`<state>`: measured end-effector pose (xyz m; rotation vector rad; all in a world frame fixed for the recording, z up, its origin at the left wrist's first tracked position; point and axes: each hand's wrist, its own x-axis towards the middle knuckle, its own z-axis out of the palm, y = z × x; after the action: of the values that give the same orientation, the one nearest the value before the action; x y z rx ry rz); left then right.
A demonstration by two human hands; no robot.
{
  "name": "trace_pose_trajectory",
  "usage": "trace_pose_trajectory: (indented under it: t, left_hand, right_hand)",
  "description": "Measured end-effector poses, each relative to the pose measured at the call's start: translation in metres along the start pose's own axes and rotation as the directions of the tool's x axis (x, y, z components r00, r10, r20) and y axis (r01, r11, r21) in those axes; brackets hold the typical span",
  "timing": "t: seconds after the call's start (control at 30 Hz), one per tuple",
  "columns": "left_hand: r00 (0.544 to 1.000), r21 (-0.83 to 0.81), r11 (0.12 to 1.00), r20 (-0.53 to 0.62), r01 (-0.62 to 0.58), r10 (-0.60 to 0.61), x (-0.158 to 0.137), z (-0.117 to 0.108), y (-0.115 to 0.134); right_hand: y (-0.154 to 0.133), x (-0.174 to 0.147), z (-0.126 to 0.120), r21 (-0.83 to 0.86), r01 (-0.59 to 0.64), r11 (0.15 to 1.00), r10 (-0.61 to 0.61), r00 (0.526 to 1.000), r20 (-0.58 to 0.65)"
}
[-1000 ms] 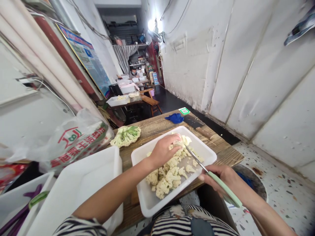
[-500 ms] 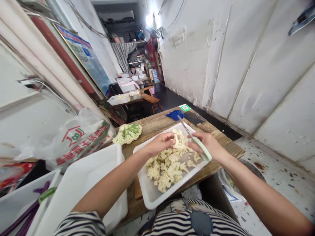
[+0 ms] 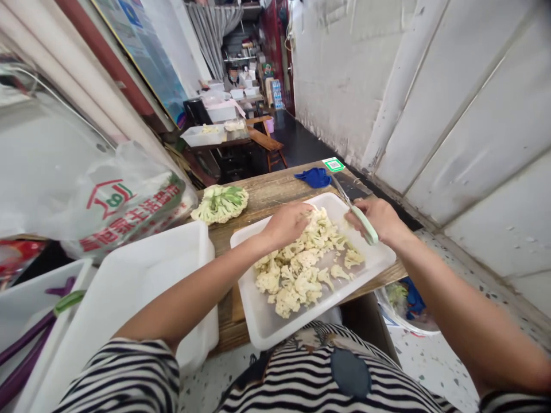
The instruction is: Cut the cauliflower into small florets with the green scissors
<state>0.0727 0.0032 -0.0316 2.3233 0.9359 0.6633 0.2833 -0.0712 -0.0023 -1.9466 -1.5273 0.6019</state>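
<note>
My left hand [image 3: 290, 222] is over the back of a white tray [image 3: 258, 338], its fingers curled against a pale cauliflower piece [image 3: 317, 214]; the hand partly hides the piece. Cut cauliflower florets [image 3: 297, 275] are heaped in the tray, with several loose ones lying toward its right side. My right hand [image 3: 379, 218] is closed around the light green handle of a knife [image 3: 367, 223], above the tray's right rim. Its blade points away, toward the far edge of the table.
A cauliflower head [image 3: 221, 203] lies on the wooden table [image 3: 267, 192], left of the tray. Behind are a blue cloth [image 3: 313, 178] and a QR card [image 3: 334, 165]. At left stand a white bin [image 3: 150, 275], purple eggplants [image 3: 32, 350] and a plastic bag [image 3: 124, 201]. A bucket [image 3: 424, 327] is below right.
My hands have moved apart; the right one, with the knife, has gone right. The left hand has lowered toward the pile with its cauliflower piece. The view has tilted down.
</note>
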Motion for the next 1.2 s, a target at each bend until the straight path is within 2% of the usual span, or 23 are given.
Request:
trace_pose_trajectory:
  t: [0.1,0.23,0.33,0.47,0.5,0.57,0.63,0.7,0.8,0.87,0.97,1.03,1.1,1.13,1.2]
  left_hand:
    - [0.990,0.175,0.975,0.069,-0.134,0.124,0.008,0.007,-0.001]
    - [0.970,0.187,0.954,0.114,-0.233,0.215,0.013,0.015,0.002]
    - [0.949,0.159,0.941,0.152,-0.299,0.276,0.010,0.013,0.008]
    - [0.932,0.166,0.925,0.184,-0.342,0.311,-0.007,-0.003,0.024]
    - [0.933,0.182,0.927,0.221,-0.327,0.286,-0.014,-0.008,0.029]
    - [0.920,0.241,0.936,0.358,-0.255,0.158,-0.031,-0.017,0.036]
    - [0.874,0.324,0.930,0.486,-0.172,-0.008,-0.050,-0.020,0.039]
    - [0.838,0.381,0.917,0.533,-0.115,-0.116,-0.068,-0.015,0.038]
    - [0.851,0.380,0.923,0.504,-0.064,-0.148,-0.086,-0.004,0.034]
    - [0.869,0.312,0.950,0.471,-0.002,-0.153,-0.088,-0.001,0.031]
    - [0.903,0.073,0.980,0.380,0.185,-0.199,-0.078,-0.003,0.026]
    - [0.932,-0.131,0.962,0.307,0.239,-0.190,-0.068,-0.007,0.021]
    - [0.957,-0.221,0.961,0.274,0.164,-0.100,-0.060,-0.009,0.015]
    - [0.962,-0.194,0.977,0.270,0.094,-0.039,-0.058,-0.010,0.012]
    - [0.955,-0.035,0.998,0.291,-0.055,0.063,-0.056,-0.010,0.007]
  right_hand:
    - [0.002,0.005,-0.004,-0.032,-0.006,0.999,0.007,0.999,0.038]
    - [0.007,-0.005,-0.013,-0.018,0.007,1.000,-0.006,0.997,0.083]
    - [0.015,-0.026,-0.017,0.033,0.014,0.999,-0.015,0.999,0.049]
    - [0.028,-0.062,-0.013,0.126,0.062,0.990,-0.056,0.997,-0.051]
    - [0.031,-0.071,-0.011,0.162,0.071,0.984,-0.061,0.996,-0.066]
    - [0.036,-0.086,-0.007,0.243,0.054,0.969,-0.037,0.997,-0.073]
    - [0.039,-0.099,-0.003,0.318,0.039,0.947,-0.018,0.997,-0.070]
    - [0.041,-0.108,0.000,0.369,0.045,0.929,-0.020,0.997,-0.071]
    - [0.042,-0.116,0.006,0.405,0.033,0.914,-0.020,0.999,-0.038]
    - [0.042,-0.119,0.010,0.417,0.009,0.909,-0.007,1.000,-0.006]
    - [0.041,-0.121,0.016,0.430,-0.016,0.903,0.017,1.000,0.001]
    - [0.042,-0.122,0.019,0.437,-0.023,0.899,0.032,0.999,-0.014]
    - [0.043,-0.124,0.021,0.432,-0.022,0.902,0.043,0.998,-0.039]
    - [0.044,-0.125,0.022,0.422,-0.019,0.906,0.048,0.997,-0.058]
    - [0.047,-0.126,0.023,0.406,-0.019,0.914,0.052,0.996,-0.073]
